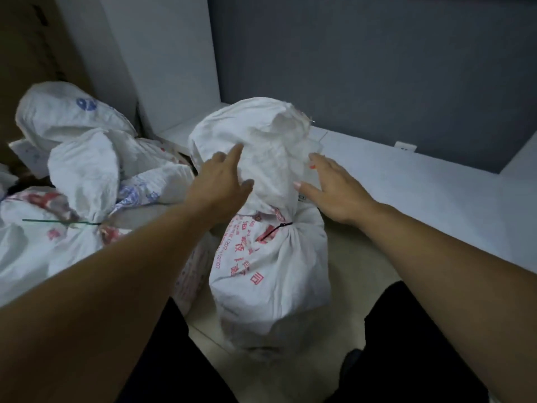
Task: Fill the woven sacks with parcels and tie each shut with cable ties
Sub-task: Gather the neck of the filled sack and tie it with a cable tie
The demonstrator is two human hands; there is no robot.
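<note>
Woven sack [270,269], tied with a black cable tie [274,229], is stood on the floor between spread, empty left hand [223,181] and right hand [334,189]; ungripped, it could be toppled.

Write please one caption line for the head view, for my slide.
Both open hands, left and right, reach the tied sack's bunched top above its black cable tie.

A white woven sack [270,257] printed in red stood upright on the floor [363,257], its neck cinched by a black cable tie [276,229]. The left hand [223,181] and right hand [334,190], fingers straight, flanked the loose top. At nine o'clock lay tied sacks [81,170], one bound with a green tie [58,221].
</note>
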